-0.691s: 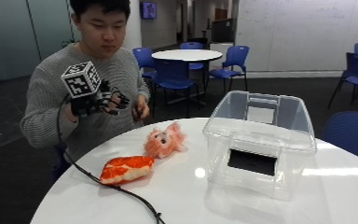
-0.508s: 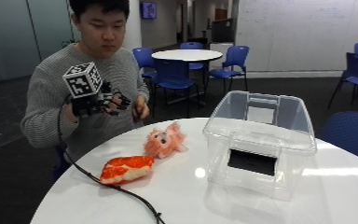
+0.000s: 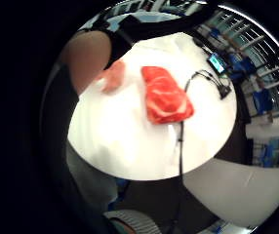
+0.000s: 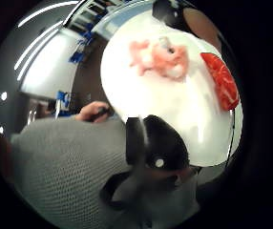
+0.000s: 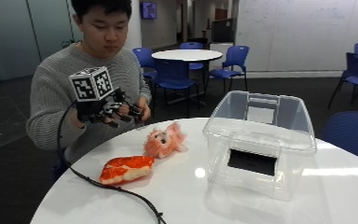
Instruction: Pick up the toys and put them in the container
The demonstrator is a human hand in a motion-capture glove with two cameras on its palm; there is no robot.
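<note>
Toys lie on the white worktop below and ahead of my hands: a red-and-white marbled plush slab, long axis running across the near edge, and a pink plush creature just beyond it, head end toward the clear plastic container. The two toys sit just beside each other; I cannot tell whether they touch. My gloved right hand hangs above the worktop edge, fingers loosely curled, holding nothing. My bare hand sits close behind it. The container stands open-topped, well apart from my hands.
</note>
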